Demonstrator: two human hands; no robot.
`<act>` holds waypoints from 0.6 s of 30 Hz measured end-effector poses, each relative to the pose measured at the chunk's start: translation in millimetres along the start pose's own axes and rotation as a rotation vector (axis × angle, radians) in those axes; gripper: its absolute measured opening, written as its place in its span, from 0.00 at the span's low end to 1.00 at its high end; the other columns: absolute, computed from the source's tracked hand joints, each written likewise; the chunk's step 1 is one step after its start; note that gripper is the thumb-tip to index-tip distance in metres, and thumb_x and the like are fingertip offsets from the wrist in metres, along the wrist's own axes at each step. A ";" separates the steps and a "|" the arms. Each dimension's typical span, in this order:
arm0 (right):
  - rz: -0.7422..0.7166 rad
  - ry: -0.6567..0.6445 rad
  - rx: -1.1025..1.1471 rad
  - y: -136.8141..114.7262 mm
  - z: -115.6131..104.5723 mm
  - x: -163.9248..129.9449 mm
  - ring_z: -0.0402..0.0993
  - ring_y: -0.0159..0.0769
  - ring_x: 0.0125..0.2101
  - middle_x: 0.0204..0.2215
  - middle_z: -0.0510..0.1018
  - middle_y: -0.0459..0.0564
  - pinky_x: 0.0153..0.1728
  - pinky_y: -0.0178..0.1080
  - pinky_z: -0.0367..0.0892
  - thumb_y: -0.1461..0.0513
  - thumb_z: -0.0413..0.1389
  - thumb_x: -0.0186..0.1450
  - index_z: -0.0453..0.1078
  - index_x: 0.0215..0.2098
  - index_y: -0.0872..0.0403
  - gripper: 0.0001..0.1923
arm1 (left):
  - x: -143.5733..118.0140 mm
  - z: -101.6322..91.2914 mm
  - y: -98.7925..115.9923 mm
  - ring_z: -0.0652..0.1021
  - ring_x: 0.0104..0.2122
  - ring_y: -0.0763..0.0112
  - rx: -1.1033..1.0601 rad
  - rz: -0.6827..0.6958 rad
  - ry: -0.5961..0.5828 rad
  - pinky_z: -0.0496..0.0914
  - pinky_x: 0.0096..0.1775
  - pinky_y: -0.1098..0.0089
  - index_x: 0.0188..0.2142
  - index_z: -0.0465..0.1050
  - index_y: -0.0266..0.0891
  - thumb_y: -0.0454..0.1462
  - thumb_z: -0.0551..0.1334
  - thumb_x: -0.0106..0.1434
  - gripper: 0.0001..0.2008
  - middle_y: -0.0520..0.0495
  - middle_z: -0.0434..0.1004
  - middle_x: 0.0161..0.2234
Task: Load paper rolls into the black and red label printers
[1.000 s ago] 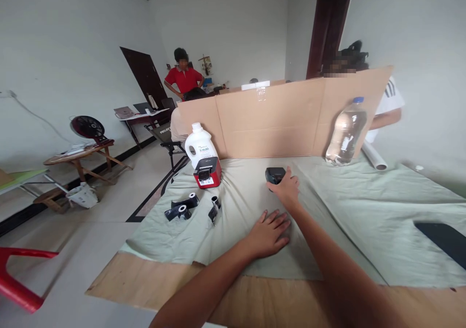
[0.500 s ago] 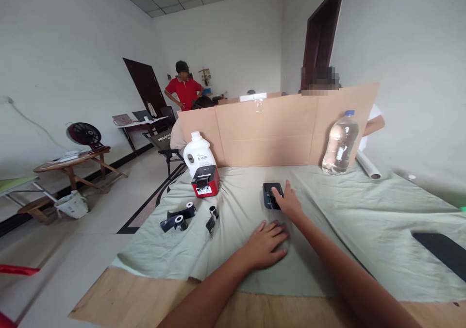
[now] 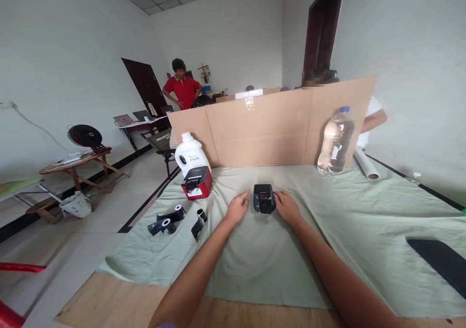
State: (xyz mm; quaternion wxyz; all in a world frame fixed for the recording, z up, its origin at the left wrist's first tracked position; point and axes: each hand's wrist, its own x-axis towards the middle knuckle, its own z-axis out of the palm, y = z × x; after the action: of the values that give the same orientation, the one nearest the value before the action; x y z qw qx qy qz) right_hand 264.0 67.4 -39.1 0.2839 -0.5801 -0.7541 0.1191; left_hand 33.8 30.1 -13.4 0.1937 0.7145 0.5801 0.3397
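Mid-table on the green cloth [image 3: 327, 221] — both hands flank a small black printer [image 3: 264, 198].
Black rolls [image 3: 167, 220] and red printer [image 3: 196, 183] far left; left hand [image 3: 237, 207] just beside the device, fingers loosely spread; right hand [image 3: 287, 205] touching its right side, fingers curled — not a closed grip. Looks light, rigid, smooth plastic; best held by both sides.

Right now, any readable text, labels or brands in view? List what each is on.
"PROJE…": white letters on the back of the black folding chair, cut off, rest unreadable.
White jug: dark label, print too small to read.
Red label printer: white front sticker, blurred.
Small black printer between both hands: no legible marking.
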 end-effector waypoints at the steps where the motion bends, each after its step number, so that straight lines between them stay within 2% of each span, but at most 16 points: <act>1: 0.003 0.001 -0.003 -0.3 -0.6 -0.4 0.72 0.40 0.53 0.52 0.77 0.56 0.54 0.38 0.63 0.60 0.42 0.74 0.72 0.56 0.56 0.21 | 4.0 6.2 1.4 0.76 0.58 0.65 0.026 0.003 -0.024 0.68 0.61 0.62 0.63 0.69 0.42 0.32 0.54 0.67 0.25 0.45 0.75 0.59; 6: -0.014 0.002 -0.009 -0.9 -1.8 -2.6 0.73 0.40 0.50 0.49 0.78 0.56 0.53 0.38 0.63 0.61 0.41 0.74 0.72 0.55 0.55 0.21 | 3.8 27.6 4.1 0.77 0.56 0.62 0.173 -0.048 0.001 0.68 0.60 0.60 0.67 0.63 0.46 0.29 0.54 0.65 0.30 0.47 0.75 0.58; 13: -0.002 -0.009 -0.020 0.8 0.4 -1.4 0.72 0.41 0.52 0.51 0.77 0.56 0.54 0.39 0.63 0.61 0.41 0.74 0.72 0.56 0.56 0.22 | -4.9 24.3 8.2 0.75 0.57 0.61 0.264 0.015 -0.005 0.66 0.61 0.59 0.65 0.66 0.44 0.29 0.53 0.65 0.29 0.44 0.75 0.59; 18: -0.016 -0.013 -0.010 1.7 0.7 -1.3 0.70 0.43 0.56 0.59 0.74 0.55 0.57 0.41 0.63 0.61 0.41 0.73 0.66 0.64 0.56 0.25 | -5.4 26.9 13.0 0.72 0.60 0.60 0.321 0.008 0.010 0.65 0.60 0.59 0.67 0.63 0.41 0.28 0.52 0.66 0.30 0.41 0.73 0.60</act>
State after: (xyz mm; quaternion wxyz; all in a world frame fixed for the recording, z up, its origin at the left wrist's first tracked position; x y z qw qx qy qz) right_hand 265.2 66.8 -41.0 0.2768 -0.5747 -0.7612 0.1167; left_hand 61.5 24.8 -24.7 0.0729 0.7367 0.6252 0.2472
